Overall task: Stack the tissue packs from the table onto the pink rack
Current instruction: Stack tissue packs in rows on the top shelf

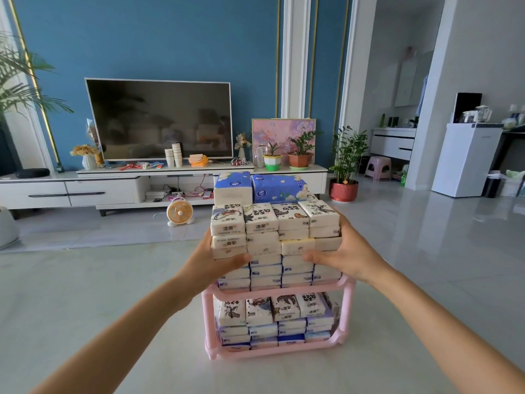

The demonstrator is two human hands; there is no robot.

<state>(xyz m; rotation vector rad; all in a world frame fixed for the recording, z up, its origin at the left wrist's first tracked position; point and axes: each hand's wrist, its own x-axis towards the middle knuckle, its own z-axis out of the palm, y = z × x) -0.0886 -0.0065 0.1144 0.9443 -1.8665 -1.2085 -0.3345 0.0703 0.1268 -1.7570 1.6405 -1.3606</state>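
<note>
A pink rack (pixel 348 305) with two shelves stands on the pale floor in front of me. Both shelves are packed with small tissue packs (pixel 274 220), stacked several layers high on the top shelf. Two larger blue tissue packs (pixel 277 187) sit behind the top stack. My left hand (pixel 211 265) grips the left side of the upper layers, thumb across the front. My right hand (pixel 345 255) grips the right side the same way. The fingers of both hands are hidden behind the packs.
A white TV cabinet (pixel 102 191) with a television (pixel 160 119), paper cups and potted plants runs along the blue wall behind. A small orange fan (pixel 179 213) stands on the floor at left. A red-potted plant (pixel 344 172) stands at right.
</note>
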